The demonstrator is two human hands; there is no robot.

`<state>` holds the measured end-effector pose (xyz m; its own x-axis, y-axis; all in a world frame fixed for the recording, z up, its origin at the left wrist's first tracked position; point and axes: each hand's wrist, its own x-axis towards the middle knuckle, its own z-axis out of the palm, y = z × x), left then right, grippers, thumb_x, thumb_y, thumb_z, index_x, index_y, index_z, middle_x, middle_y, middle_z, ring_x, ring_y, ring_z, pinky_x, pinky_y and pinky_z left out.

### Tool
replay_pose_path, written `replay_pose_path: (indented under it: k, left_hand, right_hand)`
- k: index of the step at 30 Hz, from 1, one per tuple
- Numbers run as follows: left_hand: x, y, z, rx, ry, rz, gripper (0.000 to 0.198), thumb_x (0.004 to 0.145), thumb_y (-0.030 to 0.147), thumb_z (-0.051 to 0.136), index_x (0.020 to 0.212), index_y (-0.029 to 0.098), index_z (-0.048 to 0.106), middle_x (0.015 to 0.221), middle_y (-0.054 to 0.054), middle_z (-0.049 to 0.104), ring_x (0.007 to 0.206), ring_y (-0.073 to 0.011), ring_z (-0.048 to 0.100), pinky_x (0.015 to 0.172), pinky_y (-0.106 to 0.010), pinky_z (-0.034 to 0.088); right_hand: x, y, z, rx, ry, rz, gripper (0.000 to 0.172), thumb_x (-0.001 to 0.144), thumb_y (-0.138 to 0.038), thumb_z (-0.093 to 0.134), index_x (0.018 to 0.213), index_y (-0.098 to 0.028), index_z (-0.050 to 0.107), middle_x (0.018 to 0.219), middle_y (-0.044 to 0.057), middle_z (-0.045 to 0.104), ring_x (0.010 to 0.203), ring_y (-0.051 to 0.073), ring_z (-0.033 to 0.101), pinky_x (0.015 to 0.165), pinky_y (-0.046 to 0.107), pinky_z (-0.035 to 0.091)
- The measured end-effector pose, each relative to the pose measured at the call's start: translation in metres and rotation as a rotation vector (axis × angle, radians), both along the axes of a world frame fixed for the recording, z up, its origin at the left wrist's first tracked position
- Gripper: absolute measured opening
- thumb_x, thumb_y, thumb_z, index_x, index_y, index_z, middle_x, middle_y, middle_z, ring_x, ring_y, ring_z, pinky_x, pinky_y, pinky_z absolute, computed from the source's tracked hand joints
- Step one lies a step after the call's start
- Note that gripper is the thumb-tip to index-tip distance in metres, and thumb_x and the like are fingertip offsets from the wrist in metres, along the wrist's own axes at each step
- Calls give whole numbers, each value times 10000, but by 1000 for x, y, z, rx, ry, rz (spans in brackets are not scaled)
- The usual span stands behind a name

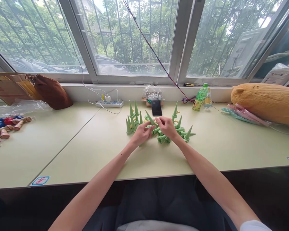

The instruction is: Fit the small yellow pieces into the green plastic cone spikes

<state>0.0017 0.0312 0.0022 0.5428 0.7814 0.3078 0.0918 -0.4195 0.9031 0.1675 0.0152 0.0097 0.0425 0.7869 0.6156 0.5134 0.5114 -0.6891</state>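
My left hand (141,133) is closed around a green watering spike (149,117), whose tip points up and to the left. Pinched at the wide end of the same spike is my right hand (167,125); its fingertips partly hide that end and any small part there. Left of my hands, several green spikes (131,110) stand upright, some with small yellow valves. More spikes (162,139) lie in a pile under and beside my right hand, wide ends toward me. A few others (188,134) stand upright to the right.
Behind the spikes lie a black phone (156,109) and crumpled clear plastic (153,92). A power strip (113,104) sits back left, a green bottle (200,97) back right. Wooden toys (7,126) and a brown pouch (51,91) are far left, an orange plush (265,102) far right.
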Motion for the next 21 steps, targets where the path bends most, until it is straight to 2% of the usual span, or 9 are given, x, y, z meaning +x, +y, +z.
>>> replay_pose_path:
  k: [2,5,8,11,14,17,21]
  left_hand:
    - [1,1,-2,105,-3,51,370,887,439,559,1140,176,620,645,4,576,409,-58,433,408,-195,383]
    - [3,3,-3,239,-10,109,353,893,438,548,1127,193,645,928,-49,629,476,-41,466,466,-200,436]
    - [4,2,-3,253,8,168,371,891,472,545,1130,203,635,1048,-64,619,479,-31,467,468,-200,438]
    - [4,2,-2,153,-17,238,431,863,527,564,1140,198,592,1003,-58,627,443,-38,486,408,-196,397]
    - [3,2,0,10,-81,258,468,839,604,546,946,152,608,787,-33,617,385,-60,479,342,-201,332]
    - [3,3,3,-186,-132,172,583,827,684,484,740,121,610,620,-32,567,358,-82,465,308,-216,283]
    - [3,4,4,-374,-174,69,623,790,709,518,723,102,641,623,-50,586,381,-85,480,325,-217,291]
  right_hand:
    - [0,0,0,-12,-4,1,433,916,-451,443,570,-203,368,522,-38,350,515,101,285,508,263,243]
    - [-1,0,0,-34,0,18,429,926,-461,431,591,-193,426,555,-23,426,520,100,301,503,260,253]
    - [-2,0,0,-17,9,-9,444,936,-486,427,601,-196,412,546,-34,388,521,99,295,506,257,256]
    - [-2,1,-1,7,53,-54,444,949,-501,414,622,-202,382,547,-45,339,518,99,293,510,255,255]
    - [-1,1,-1,4,90,-50,430,953,-510,408,651,-204,402,553,-47,337,510,99,294,504,253,252]
    - [-1,1,-1,-25,59,13,415,950,-512,414,675,-202,429,559,-49,337,512,98,289,501,250,250]
    - [-2,-1,-2,-44,-3,69,402,948,-504,416,686,-200,433,583,-45,365,522,96,296,508,245,262]
